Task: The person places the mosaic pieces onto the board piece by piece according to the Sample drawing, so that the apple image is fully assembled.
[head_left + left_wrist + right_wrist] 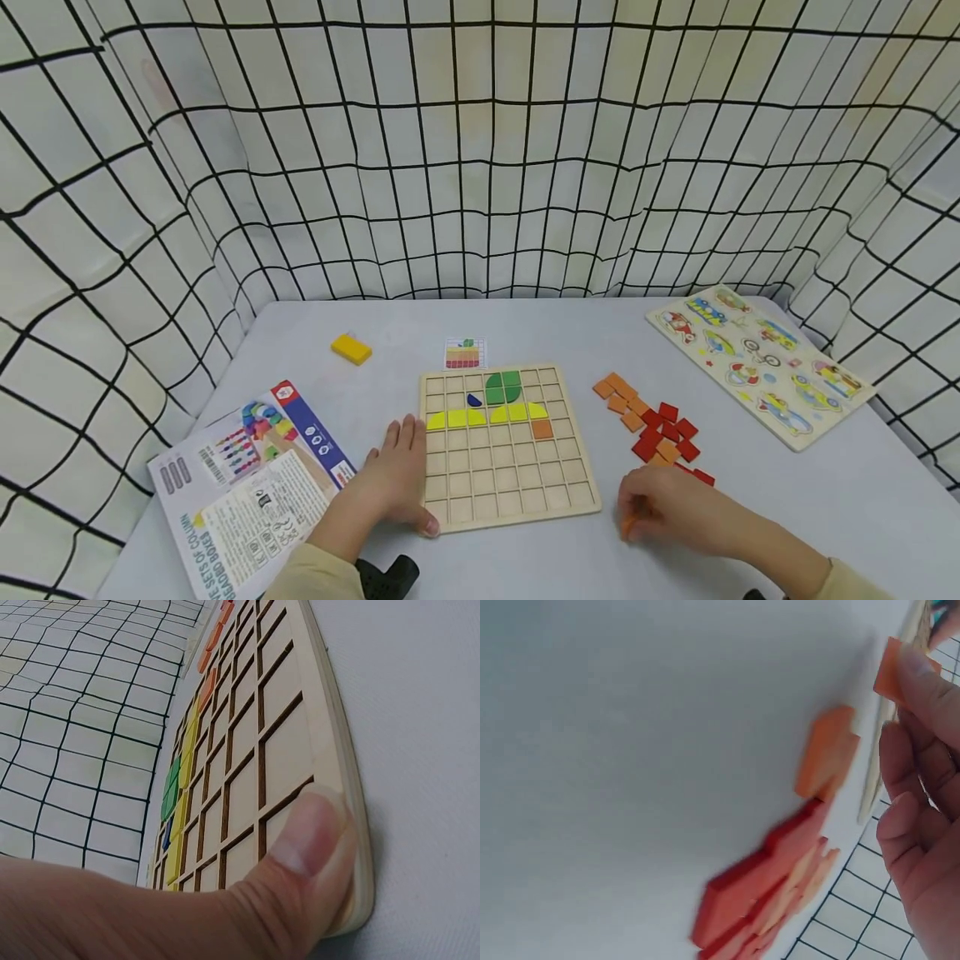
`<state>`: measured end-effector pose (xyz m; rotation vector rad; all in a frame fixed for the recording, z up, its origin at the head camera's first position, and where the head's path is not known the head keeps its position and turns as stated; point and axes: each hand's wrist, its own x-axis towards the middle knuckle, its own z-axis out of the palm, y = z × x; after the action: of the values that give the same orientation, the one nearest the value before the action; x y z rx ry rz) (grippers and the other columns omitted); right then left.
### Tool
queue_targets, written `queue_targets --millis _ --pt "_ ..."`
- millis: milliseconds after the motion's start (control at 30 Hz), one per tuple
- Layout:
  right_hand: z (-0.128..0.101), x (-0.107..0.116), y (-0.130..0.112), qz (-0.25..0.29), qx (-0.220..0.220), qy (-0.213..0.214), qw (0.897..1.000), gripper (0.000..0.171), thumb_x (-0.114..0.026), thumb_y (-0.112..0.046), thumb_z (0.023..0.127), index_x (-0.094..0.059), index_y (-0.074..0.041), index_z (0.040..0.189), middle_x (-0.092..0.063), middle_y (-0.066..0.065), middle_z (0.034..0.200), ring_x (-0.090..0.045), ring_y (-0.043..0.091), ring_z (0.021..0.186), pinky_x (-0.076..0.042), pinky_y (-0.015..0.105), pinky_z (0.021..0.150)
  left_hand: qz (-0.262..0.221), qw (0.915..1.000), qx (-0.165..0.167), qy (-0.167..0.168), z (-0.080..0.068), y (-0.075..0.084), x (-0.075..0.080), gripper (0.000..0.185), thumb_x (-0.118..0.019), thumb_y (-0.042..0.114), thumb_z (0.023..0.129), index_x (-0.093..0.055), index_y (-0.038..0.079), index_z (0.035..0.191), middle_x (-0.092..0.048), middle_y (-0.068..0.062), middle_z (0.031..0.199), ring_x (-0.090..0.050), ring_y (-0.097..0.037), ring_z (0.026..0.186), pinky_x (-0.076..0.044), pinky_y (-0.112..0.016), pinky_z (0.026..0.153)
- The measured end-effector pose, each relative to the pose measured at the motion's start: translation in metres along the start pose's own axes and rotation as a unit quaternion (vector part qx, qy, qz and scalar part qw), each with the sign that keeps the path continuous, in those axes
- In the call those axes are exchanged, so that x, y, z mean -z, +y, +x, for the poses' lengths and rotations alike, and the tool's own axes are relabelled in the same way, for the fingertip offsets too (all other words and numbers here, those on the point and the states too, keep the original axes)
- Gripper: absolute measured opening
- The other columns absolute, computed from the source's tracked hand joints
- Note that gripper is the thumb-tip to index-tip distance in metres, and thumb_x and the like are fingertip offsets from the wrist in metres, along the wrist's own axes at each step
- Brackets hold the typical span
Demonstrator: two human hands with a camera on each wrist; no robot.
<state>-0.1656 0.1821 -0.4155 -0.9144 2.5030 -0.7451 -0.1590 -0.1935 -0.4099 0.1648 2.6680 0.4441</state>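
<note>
My left hand [393, 479] rests along the left edge of a wooden grid board [506, 481], its fingers extended. In the left wrist view the thumb [311, 832] lies on the board's corner. My right hand [671, 510], right of the board near the loose tiles, pinches an orange square tile [889, 671] between thumb and fingers. Set in the board are green leaf-shaped pieces [503, 387], a small blue piece [474, 400], a row of yellow pieces [456, 417] and one orange tile [542, 429]. Several loose red tiles [646, 445] and orange tiles [619, 386] lie to its right.
A small pattern card [465, 353] lies behind the board. Further left are a yellow block [351, 349] and a printed box [255, 492]. A vehicle picture puzzle [761, 362] lies back right. Black netting [491, 158] surrounds the white table [397, 329].
</note>
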Motion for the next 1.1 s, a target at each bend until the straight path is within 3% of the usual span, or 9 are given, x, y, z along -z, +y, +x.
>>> queue_targets --millis 133,267,533,1100 --pt "0.016 0.009 -0.004 0.023 -0.003 0.035 0.999 0.017 -0.08 -0.019 0.088 -0.066 -0.028 0.09 -0.063 -0.018 0.085 -0.056 -0.002 0.08 -0.053 0.018 0.069 0.0 1.0 0.002 -0.002 0.001 0.0 -0.001 0.135 -0.099 0.036 0.06 -0.019 -0.014 0.156 -0.012 -0.036 0.166 -0.01 -0.056 0.154 -0.024 -0.074 0.116" --pt "0.043 0.011 -0.011 0.012 0.008 0.076 0.997 0.015 -0.079 -0.015 0.089 -0.067 -0.024 0.09 -0.063 -0.015 0.087 -0.056 0.0 0.082 -0.053 0.018 0.07 -0.002 1.0 0.002 -0.002 0.0 0.0 -0.001 0.134 -0.099 0.035 0.06 -0.02 -0.014 0.156 -0.012 -0.036 0.166 -0.01 -0.056 0.154 -0.024 -0.074 0.116" --pt "0.086 0.002 -0.021 0.015 -0.021 0.078 0.997 0.008 -0.075 -0.014 0.093 -0.069 -0.018 0.093 -0.062 -0.01 0.086 -0.054 0.007 0.079 -0.05 0.019 0.069 -0.005 1.0 0.003 -0.002 -0.001 0.0 -0.001 0.134 -0.099 0.035 0.06 -0.02 -0.013 0.157 -0.011 -0.035 0.166 -0.009 -0.055 0.154 -0.023 -0.074 0.117" --pt "0.109 -0.008 -0.022 -0.006 -0.062 0.076 0.995 0.005 -0.076 -0.015 0.092 -0.076 -0.009 0.092 -0.067 -0.007 0.086 -0.054 0.009 0.079 -0.05 0.019 0.069 0.004 1.0 0.003 0.007 -0.002 0.002 0.0 0.134 -0.1 0.035 0.059 -0.021 -0.014 0.156 -0.013 -0.035 0.166 -0.011 -0.055 0.154 -0.025 -0.074 0.116"
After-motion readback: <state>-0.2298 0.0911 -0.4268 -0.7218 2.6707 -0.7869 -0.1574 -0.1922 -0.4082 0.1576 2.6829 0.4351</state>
